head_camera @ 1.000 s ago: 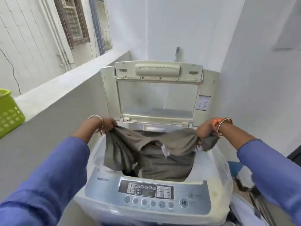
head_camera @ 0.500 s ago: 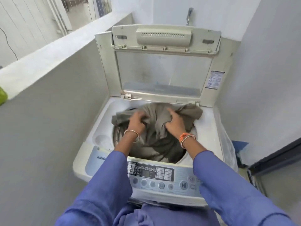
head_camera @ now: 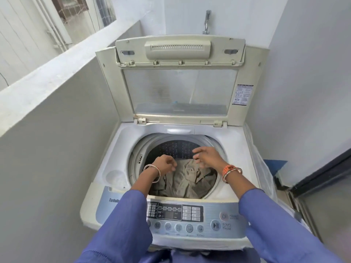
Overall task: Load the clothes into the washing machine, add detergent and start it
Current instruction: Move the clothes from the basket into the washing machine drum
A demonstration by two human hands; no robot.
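Khaki garment [head_camera: 187, 180] is lying crumpled at the drum [head_camera: 178, 149] bottom, w/ the lid [head_camera: 179, 80] standing open. Best to push it flat & even before adding more. Left hand [head_camera: 165, 166] & right hand [head_camera: 207, 156] are hovering above it, fingers loosely curled, gripping nothing.

White top-loading washing machine [head_camera: 114, 149], cream lid [head_camera: 178, 73] raised upright at the back, clear window panel in it. Round drum open, dark perforated wall visible. Crumpled khaki-grey cloth garment [head_camera: 188, 179] lies loose inside the drum, low down. Silver-blue control panel [head_camera: 190, 217] along front edge, round buttons, start/pause button at right.
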